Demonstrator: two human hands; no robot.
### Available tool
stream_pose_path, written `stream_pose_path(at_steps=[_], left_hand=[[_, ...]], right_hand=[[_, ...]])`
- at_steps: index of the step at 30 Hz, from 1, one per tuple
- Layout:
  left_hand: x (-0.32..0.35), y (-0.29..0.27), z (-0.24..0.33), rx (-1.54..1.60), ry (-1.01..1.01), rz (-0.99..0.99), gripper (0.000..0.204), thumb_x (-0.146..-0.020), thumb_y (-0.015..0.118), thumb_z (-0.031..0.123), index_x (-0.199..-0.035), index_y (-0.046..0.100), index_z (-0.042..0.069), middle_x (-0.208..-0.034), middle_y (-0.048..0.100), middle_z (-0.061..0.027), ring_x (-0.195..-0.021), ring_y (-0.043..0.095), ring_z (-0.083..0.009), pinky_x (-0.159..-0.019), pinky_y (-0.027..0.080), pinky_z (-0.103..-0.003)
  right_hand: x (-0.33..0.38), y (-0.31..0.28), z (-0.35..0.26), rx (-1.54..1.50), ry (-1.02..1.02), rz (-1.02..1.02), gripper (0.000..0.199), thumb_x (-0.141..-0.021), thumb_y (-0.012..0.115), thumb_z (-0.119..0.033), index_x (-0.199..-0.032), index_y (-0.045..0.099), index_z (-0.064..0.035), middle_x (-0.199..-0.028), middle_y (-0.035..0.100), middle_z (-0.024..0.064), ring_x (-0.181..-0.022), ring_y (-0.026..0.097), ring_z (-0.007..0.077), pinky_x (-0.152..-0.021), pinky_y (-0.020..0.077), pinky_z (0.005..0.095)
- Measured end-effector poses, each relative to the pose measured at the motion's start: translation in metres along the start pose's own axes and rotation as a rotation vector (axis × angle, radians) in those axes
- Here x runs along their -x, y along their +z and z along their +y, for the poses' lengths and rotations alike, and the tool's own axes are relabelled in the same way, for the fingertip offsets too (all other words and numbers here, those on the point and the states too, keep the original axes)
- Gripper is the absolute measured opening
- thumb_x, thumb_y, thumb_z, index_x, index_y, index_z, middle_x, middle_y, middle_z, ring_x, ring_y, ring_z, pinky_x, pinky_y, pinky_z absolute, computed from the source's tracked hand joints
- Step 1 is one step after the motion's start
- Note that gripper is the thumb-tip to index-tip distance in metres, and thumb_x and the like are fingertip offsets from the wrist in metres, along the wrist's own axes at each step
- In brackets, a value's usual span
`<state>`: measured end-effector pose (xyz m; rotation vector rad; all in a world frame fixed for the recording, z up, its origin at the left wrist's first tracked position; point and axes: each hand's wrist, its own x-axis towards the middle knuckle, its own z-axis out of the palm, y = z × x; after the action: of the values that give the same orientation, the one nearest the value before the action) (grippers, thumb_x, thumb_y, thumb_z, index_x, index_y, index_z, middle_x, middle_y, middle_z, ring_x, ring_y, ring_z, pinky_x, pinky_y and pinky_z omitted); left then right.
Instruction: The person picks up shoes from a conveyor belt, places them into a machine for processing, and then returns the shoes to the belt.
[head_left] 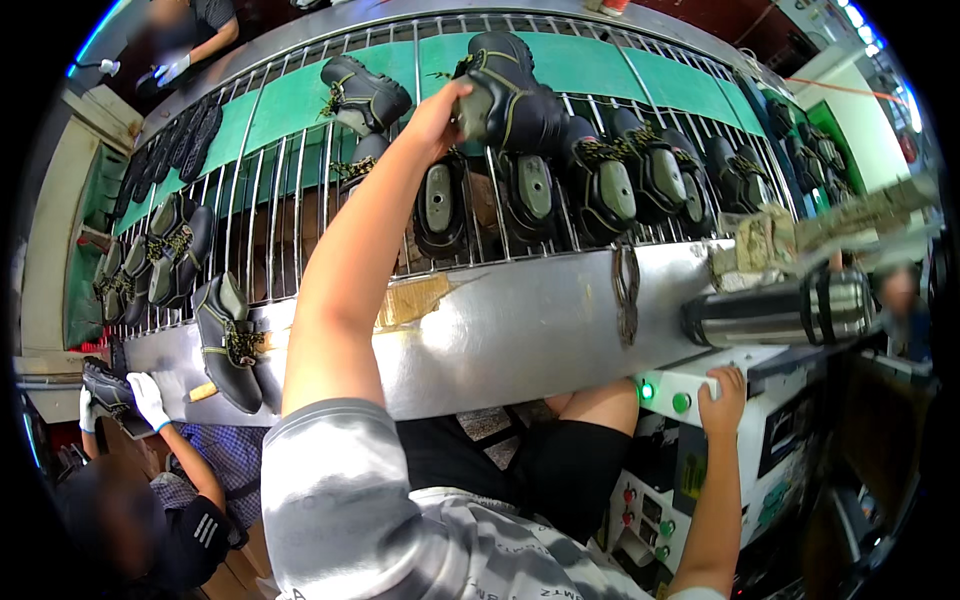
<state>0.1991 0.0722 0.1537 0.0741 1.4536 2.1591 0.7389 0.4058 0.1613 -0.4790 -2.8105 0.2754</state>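
Note:
Reaching far across the rack, my left hand (438, 118) grips the collar of a black work shoe (525, 118) with a grey lining and yellow stitching. Behind it, another black shoe (500, 58) partly overlaps it in view. Several more black shoes (610, 185) stand in a row along the near side of the wire rack (285, 200), with grey insoles showing in some and patterned laces on others. My right hand (722, 398) is down at the right, its fingers bent over the edge of a white control box (775, 385) with green buttons, close to a green button (682, 402).
A metal ledge (520, 330) runs before me, bearing a steel flask (780, 310), a looped cord (626, 295) and a lone shoe (228, 345). Green sheeting (590, 70) lies on the rack. A gloved co-worker (150, 400) handles a shoe at lower left; another person stands at upper left.

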Motion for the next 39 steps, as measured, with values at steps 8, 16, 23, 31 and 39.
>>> stream_pose_path(at_steps=[8,16,23,31,39], left_hand=[[0.287,0.066,-0.045,0.111,0.016,-0.306,0.066,-0.083,0.063,0.035,-0.135,0.042,0.000,-0.123,0.057,-0.0132,-0.111,0.059,-0.0235,-0.097,0.047,-0.038],[0.421,0.153,-0.162,0.121,-0.313,-0.681,0.052,-0.074,0.071,0.019,-0.119,0.056,-0.001,-0.111,0.064,-0.0082,-0.101,0.062,-0.0173,-0.090,0.049,-0.032],[0.427,0.262,-0.192,-0.043,-0.350,-0.961,0.016,-0.096,0.055,0.018,-0.095,0.056,0.003,-0.107,0.064,-0.0119,-0.090,0.064,-0.0194,-0.080,0.052,-0.031],[0.326,0.135,-0.264,-0.202,0.001,0.037,0.016,-0.088,0.055,0.010,-0.074,0.053,0.004,-0.069,0.058,-0.0053,-0.059,0.054,-0.0129,-0.058,0.047,-0.026],[0.325,0.049,-0.263,-0.153,0.087,0.098,0.012,-0.091,0.054,0.005,-0.081,0.049,0.003,-0.065,0.053,-0.0042,-0.056,0.051,-0.0098,-0.051,0.044,-0.023]], right_hand=[[0.036,0.022,-0.116,-1.499,0.280,-0.039,0.064,-0.088,0.063,-0.032,-0.139,0.036,-0.0059,-0.123,0.058,0.0136,-0.111,0.056,0.0232,-0.098,0.0427,0.0368],[0.137,-0.042,-0.153,-2.021,0.252,0.071,0.084,-0.087,0.060,-0.037,-0.151,0.017,-0.0036,-0.148,0.034,0.0120,-0.136,0.034,0.0231,-0.111,0.0270,0.0369],[0.229,-0.102,-0.065,-2.055,0.336,0.499,0.070,-0.087,0.055,-0.031,-0.147,0.028,-0.0058,-0.142,0.042,0.0161,-0.128,0.047,0.0287,-0.108,0.0384,0.0412],[0.179,-0.226,0.120,-1.029,0.900,0.799,0.090,-0.074,0.071,-0.032,-0.150,0.026,-0.0129,-0.141,0.043,0.0158,-0.119,0.051,0.0297,-0.095,0.0458,0.0402],[0.106,-0.194,0.288,-0.270,1.358,0.371,0.117,-0.061,0.075,-0.049,-0.150,0.015,-0.0012,-0.145,0.036,0.0250,-0.126,0.047,0.0361,-0.099,0.0436,0.0453]])
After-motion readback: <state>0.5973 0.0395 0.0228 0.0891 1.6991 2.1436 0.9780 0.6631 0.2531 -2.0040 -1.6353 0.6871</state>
